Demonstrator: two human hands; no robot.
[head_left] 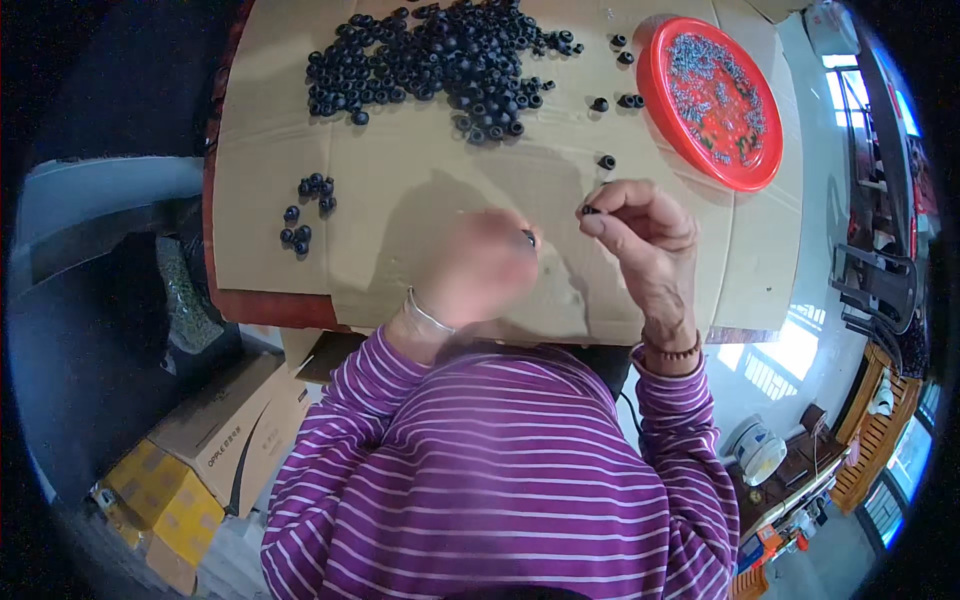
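Observation:
My left hand (475, 265), partly blurred, is closed above the cardboard near the table's front edge. At its fingertips shows a small black round piece (529, 238). To the right of it, my right hand (648, 232) pinches another small dark piece (590, 210) between thumb and fingers; its exact shape is too small to tell. One loose black piece (606, 162) lies just beyond the right hand. Farther off spreads a large pile of black, knob-like pieces with holes (440, 60). A few similar pieces form a small group (317, 186) on the left.
A round red tray (655, 90) holding many small silvery metal parts (700, 60) sits at the far right. Flattened cardboard (270, 150) covers the table. Several stray black pieces (600, 104) lie between pile and tray. Cardboard boxes (225, 430) stand on the floor at left.

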